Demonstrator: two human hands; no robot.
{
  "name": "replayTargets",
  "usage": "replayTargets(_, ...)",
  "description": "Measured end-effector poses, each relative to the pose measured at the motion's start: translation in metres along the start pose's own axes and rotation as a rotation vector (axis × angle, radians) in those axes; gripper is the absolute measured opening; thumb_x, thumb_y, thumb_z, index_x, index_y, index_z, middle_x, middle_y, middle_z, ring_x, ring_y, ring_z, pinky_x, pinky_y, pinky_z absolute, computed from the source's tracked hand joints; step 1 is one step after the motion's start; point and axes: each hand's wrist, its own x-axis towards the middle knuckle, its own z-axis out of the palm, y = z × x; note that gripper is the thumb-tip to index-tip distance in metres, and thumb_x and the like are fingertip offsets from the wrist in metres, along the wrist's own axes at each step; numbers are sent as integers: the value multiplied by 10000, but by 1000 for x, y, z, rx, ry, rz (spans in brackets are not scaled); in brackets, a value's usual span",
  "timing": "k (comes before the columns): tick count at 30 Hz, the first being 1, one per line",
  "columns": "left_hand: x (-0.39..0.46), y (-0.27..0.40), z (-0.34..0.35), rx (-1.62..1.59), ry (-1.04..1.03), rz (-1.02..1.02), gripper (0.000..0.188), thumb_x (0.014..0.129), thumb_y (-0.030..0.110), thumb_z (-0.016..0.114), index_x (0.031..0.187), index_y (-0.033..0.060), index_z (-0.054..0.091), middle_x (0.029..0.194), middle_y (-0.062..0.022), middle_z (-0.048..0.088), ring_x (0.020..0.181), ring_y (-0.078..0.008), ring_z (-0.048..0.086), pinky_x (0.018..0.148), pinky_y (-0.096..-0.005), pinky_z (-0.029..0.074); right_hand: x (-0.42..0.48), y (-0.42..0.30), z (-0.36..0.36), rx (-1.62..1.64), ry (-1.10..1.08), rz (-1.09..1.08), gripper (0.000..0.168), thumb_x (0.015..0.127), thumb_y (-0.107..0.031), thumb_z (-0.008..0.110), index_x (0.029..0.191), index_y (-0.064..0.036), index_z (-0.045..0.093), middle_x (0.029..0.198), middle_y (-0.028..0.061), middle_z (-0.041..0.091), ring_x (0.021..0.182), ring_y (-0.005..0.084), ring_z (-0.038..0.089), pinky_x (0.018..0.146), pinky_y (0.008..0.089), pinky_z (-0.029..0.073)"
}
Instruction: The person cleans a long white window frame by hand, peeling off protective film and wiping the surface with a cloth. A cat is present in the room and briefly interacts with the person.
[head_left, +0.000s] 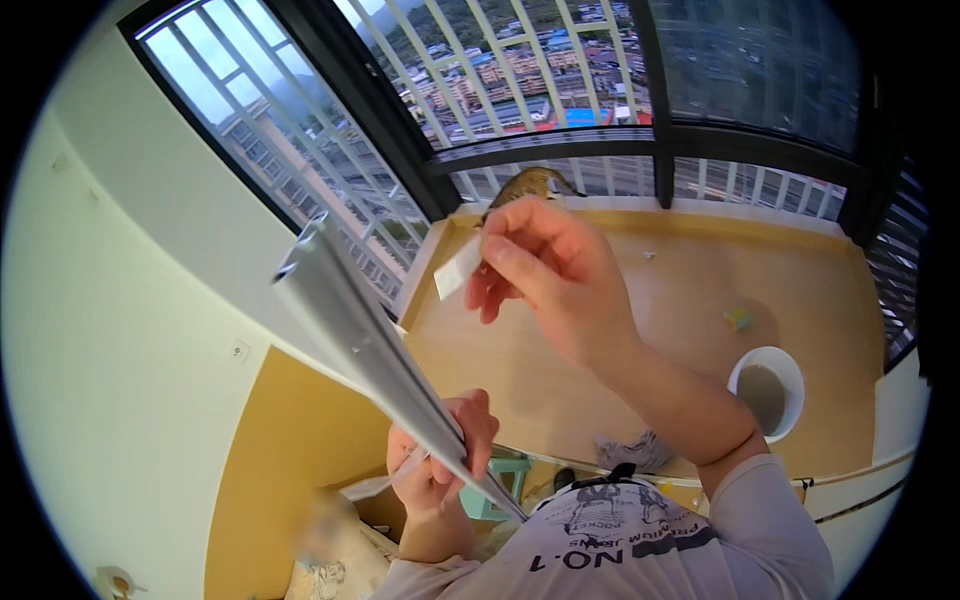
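Observation:
My left hand (442, 454) grips a long grey metal or plastic rail (352, 341), which slants from my body up towards the window at the left. The rail's open grooved end points upwards. A strip of clear film or tape (386, 480) hangs at the same hand. My right hand (547, 277), raised over the wooden ledge, pinches a small flat white piece (458, 268) between thumb and fingers. That piece is to the right of the rail's upper part, apart from it. What material the white piece is I cannot tell.
A cat (529, 184) is at the barred window behind my right hand. On the wooden ledge (675, 300) stand a white bucket of murky water (787, 390), a small yellow-green object (738, 318) and a crumpled cloth (637, 453). A green stool (484, 501) is below. White wall lies left.

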Motion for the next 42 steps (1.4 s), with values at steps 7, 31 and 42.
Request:
replayTargets(7, -7, -19, 16, 473, 77, -22, 418, 956, 395, 583, 699, 75, 658, 756, -139, 637, 702, -224, 574, 640, -318, 436, -78, -10, -24, 134, -183, -125, 52, 930, -94, 654, 961, -54, 666, 1233, 176, 573, 1138, 269, 569, 885, 382, 483)
replayTargets(31, 9, -36, 0, 1230, 290, 518, 577, 1053, 487, 311, 674, 61, 402, 571, -26, 379, 509, -144, 345, 488, -298, 259, -100, 15, -4, -338, -125, -101, 203, 811, 37, 703, 1002, -21, 736, 962, 112, 605, 868, 190, 566, 744, 321, 438)
replayTargets(42, 23, -49, -26, 570, 291, 232, 565, 1004, 420, 419, 582, 44, 400, 666, -68, 429, 761, -222, 431, 788, -435, 462, -107, 17, -14, -450, -165, -188, 354, 921, 51, 540, 1254, -30, 628, 1183, 179, 576, 832, 178, 595, 711, 310, 474)
